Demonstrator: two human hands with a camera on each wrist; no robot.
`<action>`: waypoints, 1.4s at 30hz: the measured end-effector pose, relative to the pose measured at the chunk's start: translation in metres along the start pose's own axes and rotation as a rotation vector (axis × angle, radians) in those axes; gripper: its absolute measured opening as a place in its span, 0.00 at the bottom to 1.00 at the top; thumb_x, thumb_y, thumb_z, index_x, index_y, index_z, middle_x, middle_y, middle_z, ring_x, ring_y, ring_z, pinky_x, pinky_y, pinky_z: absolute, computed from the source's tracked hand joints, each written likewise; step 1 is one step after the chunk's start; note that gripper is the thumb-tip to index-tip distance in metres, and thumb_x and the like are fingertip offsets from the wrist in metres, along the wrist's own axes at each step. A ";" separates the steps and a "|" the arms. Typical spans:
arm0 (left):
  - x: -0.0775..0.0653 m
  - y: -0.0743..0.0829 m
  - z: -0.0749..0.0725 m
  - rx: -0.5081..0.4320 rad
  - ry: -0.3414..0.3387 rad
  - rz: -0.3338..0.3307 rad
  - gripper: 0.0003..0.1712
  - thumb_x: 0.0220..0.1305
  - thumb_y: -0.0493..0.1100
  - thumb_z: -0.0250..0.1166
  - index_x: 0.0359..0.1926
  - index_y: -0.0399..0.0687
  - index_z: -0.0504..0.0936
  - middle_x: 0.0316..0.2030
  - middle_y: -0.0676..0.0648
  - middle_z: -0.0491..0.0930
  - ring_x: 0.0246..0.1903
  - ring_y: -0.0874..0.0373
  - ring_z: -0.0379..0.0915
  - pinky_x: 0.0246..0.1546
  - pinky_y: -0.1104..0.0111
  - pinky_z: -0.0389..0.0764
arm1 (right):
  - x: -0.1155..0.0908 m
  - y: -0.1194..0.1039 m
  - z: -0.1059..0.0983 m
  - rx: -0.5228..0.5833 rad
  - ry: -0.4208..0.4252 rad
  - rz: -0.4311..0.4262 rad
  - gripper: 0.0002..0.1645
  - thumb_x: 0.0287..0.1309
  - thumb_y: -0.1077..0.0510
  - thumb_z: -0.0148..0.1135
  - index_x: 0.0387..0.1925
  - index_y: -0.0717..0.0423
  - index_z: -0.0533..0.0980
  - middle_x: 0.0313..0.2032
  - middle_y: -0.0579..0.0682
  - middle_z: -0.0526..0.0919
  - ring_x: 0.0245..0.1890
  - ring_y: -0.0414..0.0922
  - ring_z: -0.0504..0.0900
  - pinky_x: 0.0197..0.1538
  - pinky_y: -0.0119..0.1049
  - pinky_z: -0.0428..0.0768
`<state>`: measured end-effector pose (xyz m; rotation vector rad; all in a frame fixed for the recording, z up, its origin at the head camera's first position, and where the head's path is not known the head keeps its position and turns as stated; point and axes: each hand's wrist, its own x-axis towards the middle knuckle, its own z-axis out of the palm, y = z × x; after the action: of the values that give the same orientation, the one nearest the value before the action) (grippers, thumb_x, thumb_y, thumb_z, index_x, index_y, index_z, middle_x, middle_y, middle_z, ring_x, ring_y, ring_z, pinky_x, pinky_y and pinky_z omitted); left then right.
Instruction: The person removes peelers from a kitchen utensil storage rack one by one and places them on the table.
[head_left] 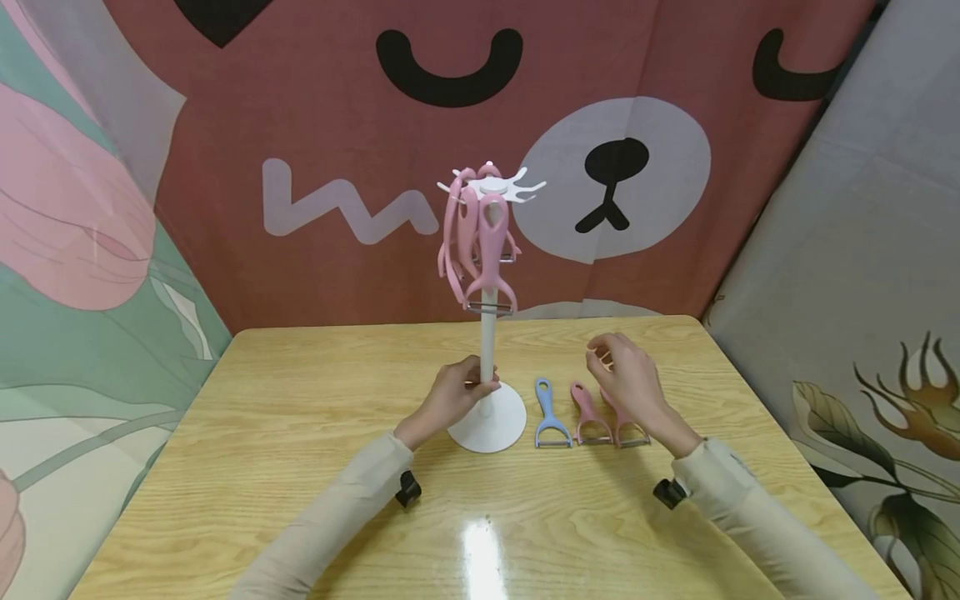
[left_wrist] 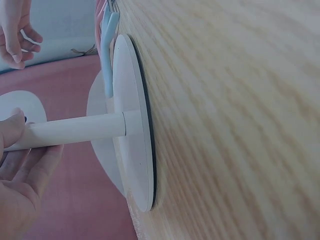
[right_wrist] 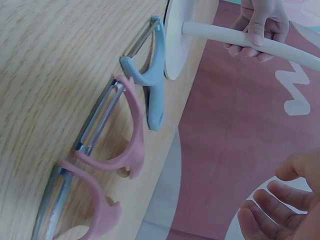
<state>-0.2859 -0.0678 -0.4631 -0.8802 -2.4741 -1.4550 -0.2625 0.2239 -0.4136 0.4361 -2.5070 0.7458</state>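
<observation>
The right hand [head_left: 628, 379], fingers loosely curled and empty, hovers above the outermost pink peeler [right_wrist: 106, 216], whose half-hidden handle seems to point away; the left hand [head_left: 450, 393] pinches the pole [head_left: 488, 342].

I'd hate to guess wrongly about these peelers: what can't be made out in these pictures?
Head view: how many hanging pink peelers there are; they overlap.
Head view: part of the rightmost lying peeler, covered by the right grip.
Right wrist view: one end of that peeler's blade, cut off by the bottom edge.
Left wrist view: the top of the stand, cut off by the left edge.
</observation>
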 end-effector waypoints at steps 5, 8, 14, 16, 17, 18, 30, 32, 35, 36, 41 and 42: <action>0.000 0.000 0.000 0.005 0.000 0.005 0.13 0.64 0.38 0.68 0.46 0.34 0.80 0.36 0.44 0.86 0.39 0.52 0.85 0.39 0.71 0.84 | 0.001 -0.004 -0.001 0.010 0.020 -0.025 0.08 0.64 0.63 0.62 0.42 0.64 0.80 0.35 0.57 0.81 0.34 0.55 0.82 0.35 0.51 0.82; 0.000 0.000 0.000 0.004 -0.001 0.003 0.12 0.64 0.38 0.68 0.45 0.36 0.80 0.36 0.45 0.86 0.39 0.53 0.85 0.38 0.71 0.84 | 0.002 -0.006 -0.002 0.015 0.031 -0.046 0.08 0.64 0.62 0.62 0.42 0.64 0.80 0.35 0.57 0.81 0.35 0.55 0.82 0.35 0.49 0.82; 0.000 0.000 0.000 0.007 0.002 0.008 0.11 0.64 0.39 0.68 0.45 0.39 0.81 0.36 0.46 0.86 0.38 0.55 0.85 0.38 0.71 0.84 | 0.007 -0.011 -0.006 0.034 0.059 -0.086 0.07 0.65 0.62 0.61 0.42 0.62 0.80 0.36 0.56 0.81 0.35 0.54 0.81 0.35 0.48 0.81; 0.000 -0.001 0.000 0.010 0.004 0.003 0.10 0.64 0.39 0.69 0.45 0.40 0.81 0.35 0.47 0.86 0.38 0.55 0.85 0.38 0.71 0.84 | 0.009 -0.013 -0.008 0.044 0.069 -0.092 0.07 0.65 0.62 0.61 0.41 0.62 0.80 0.36 0.55 0.80 0.36 0.54 0.81 0.35 0.49 0.81; 0.000 -0.001 0.000 0.010 0.006 0.001 0.10 0.64 0.39 0.69 0.44 0.40 0.81 0.35 0.47 0.86 0.38 0.55 0.85 0.38 0.71 0.84 | 0.009 -0.014 -0.008 0.047 0.073 -0.095 0.07 0.65 0.62 0.61 0.41 0.61 0.80 0.36 0.55 0.80 0.36 0.55 0.81 0.36 0.49 0.81; 0.000 -0.001 0.000 0.010 0.007 0.000 0.10 0.64 0.39 0.69 0.44 0.40 0.81 0.35 0.47 0.86 0.38 0.55 0.85 0.38 0.71 0.84 | 0.010 -0.015 -0.008 0.048 0.078 -0.097 0.06 0.65 0.62 0.61 0.41 0.61 0.80 0.36 0.55 0.80 0.36 0.55 0.81 0.36 0.49 0.81; 0.000 0.000 0.000 0.010 0.001 -0.008 0.10 0.64 0.39 0.68 0.44 0.39 0.81 0.36 0.46 0.86 0.38 0.55 0.85 0.38 0.70 0.84 | 0.016 -0.022 -0.010 0.049 0.143 -0.139 0.06 0.63 0.63 0.63 0.41 0.61 0.80 0.36 0.56 0.81 0.36 0.54 0.81 0.34 0.50 0.79; 0.000 0.000 0.000 0.008 0.001 -0.007 0.10 0.64 0.39 0.68 0.44 0.39 0.81 0.36 0.46 0.86 0.38 0.55 0.85 0.38 0.70 0.85 | 0.017 -0.024 -0.011 0.052 0.148 -0.143 0.06 0.63 0.63 0.63 0.41 0.61 0.80 0.36 0.56 0.81 0.36 0.55 0.81 0.33 0.50 0.79; 0.000 0.000 0.000 0.007 -0.001 -0.008 0.10 0.65 0.39 0.68 0.44 0.40 0.81 0.36 0.46 0.86 0.38 0.54 0.85 0.38 0.70 0.85 | 0.018 -0.026 -0.011 0.052 0.152 -0.148 0.06 0.63 0.63 0.63 0.41 0.60 0.80 0.37 0.55 0.81 0.36 0.54 0.81 0.32 0.49 0.79; 0.000 0.000 0.000 0.008 -0.002 -0.008 0.10 0.65 0.39 0.68 0.44 0.40 0.81 0.36 0.46 0.86 0.38 0.55 0.85 0.38 0.70 0.85 | 0.018 -0.026 -0.012 0.053 0.153 -0.150 0.06 0.63 0.63 0.63 0.41 0.60 0.80 0.37 0.55 0.81 0.36 0.54 0.81 0.31 0.49 0.79; 0.000 -0.001 0.001 0.007 -0.004 -0.019 0.10 0.65 0.38 0.68 0.45 0.40 0.81 0.36 0.47 0.86 0.38 0.55 0.85 0.39 0.71 0.84 | 0.019 -0.028 -0.012 0.063 0.168 -0.165 0.06 0.62 0.64 0.63 0.40 0.60 0.80 0.37 0.55 0.82 0.35 0.54 0.81 0.32 0.49 0.79; 0.000 -0.002 0.001 0.006 -0.003 -0.018 0.10 0.65 0.38 0.68 0.45 0.40 0.81 0.36 0.47 0.86 0.38 0.55 0.85 0.39 0.71 0.84 | 0.019 -0.028 -0.012 0.066 0.171 -0.168 0.06 0.62 0.64 0.63 0.40 0.60 0.80 0.37 0.56 0.82 0.35 0.55 0.81 0.32 0.49 0.79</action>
<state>-0.2866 -0.0678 -0.4648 -0.8615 -2.4940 -1.4516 -0.2624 0.2048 -0.3826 0.5735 -2.2611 0.7670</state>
